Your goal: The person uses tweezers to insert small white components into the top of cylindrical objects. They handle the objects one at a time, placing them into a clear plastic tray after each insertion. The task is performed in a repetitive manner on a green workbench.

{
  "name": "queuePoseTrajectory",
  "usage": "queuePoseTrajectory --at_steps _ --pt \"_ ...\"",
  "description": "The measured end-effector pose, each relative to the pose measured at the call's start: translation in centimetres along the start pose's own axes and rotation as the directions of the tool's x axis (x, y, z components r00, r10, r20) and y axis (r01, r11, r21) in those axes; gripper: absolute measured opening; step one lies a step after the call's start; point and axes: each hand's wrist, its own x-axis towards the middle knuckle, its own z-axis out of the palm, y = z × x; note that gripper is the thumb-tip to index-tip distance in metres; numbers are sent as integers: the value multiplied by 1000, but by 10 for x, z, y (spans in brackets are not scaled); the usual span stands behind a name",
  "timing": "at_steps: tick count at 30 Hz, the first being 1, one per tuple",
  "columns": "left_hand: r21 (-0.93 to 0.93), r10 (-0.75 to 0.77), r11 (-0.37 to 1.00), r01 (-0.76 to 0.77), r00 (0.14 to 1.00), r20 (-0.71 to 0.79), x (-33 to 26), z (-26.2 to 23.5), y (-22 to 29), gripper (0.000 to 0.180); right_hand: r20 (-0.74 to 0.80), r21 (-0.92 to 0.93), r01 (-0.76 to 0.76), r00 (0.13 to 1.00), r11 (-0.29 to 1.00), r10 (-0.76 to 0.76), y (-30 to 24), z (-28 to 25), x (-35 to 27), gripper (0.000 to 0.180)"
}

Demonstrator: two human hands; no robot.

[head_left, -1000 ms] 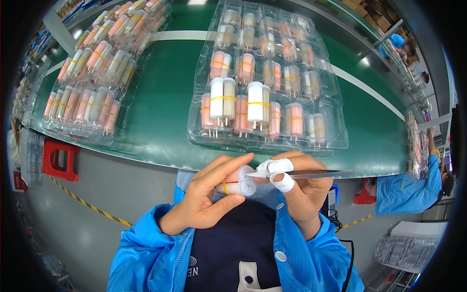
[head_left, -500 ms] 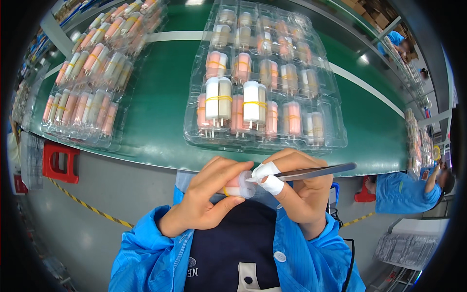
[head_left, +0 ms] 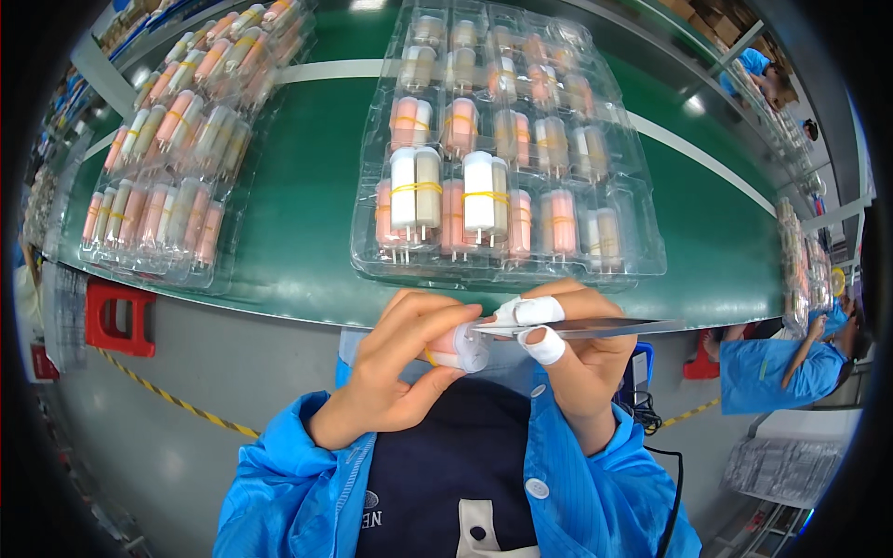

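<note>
My left hand (head_left: 386, 367) is closed around a banded bundle of capped tubes (head_left: 445, 346), with pink and white showing and a yellow rubber band round them. The bundle lies tilted, its clear cap end facing right. In my right hand (head_left: 586, 363) is a pair of metal tweezers (head_left: 609, 327), pinched between fingers wrapped in white tape. The tweezer tips reach the upper edge of the cap end; whether they grip anything is too small to tell. Beyond my hands, a clear plastic tray (head_left: 646, 260) carries more banded pink, white and grey tubes in its pockets.
A green bench (head_left: 298, 214) runs across in front of me. Another clear tray (head_left: 219, 279) with tubes lies at its left. Red stools (head_left: 116, 321) stand on the floor. A co-worker in blue (head_left: 781, 367) is at the far right, near stacked trays (head_left: 781, 470).
The tweezer tips have moved slightly up on the cap end, and my taped fingers have shifted along the tweezers. The bundle has turned slightly in my left hand. The co-worker's arm has moved.
</note>
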Motion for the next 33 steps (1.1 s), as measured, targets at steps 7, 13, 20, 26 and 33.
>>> queuePoseTrajectory --at_steps 7,13,20,26,33 --pt "-19 17 1000 -18 999 -33 -2 2 -1 52 42 -61 24 999 998 -21 -2 2 1 18" --pt "30 43 999 -42 998 -43 0 2 -2 51 18 -42 5 1000 999 -5 0 4 1 17" --pt "79 59 995 -55 997 -44 1 1 -2 51 27 -33 9 1000 999 -8 2 4 1 17" --pt "109 63 992 -57 997 -48 1 1 -2 52 -16 4 -34 999 999 34 3 7 -1 17" --pt "85 59 995 -54 997 -54 -1 2 -3 52 -49 130 -43 998 991 50 8 7 -4 16"
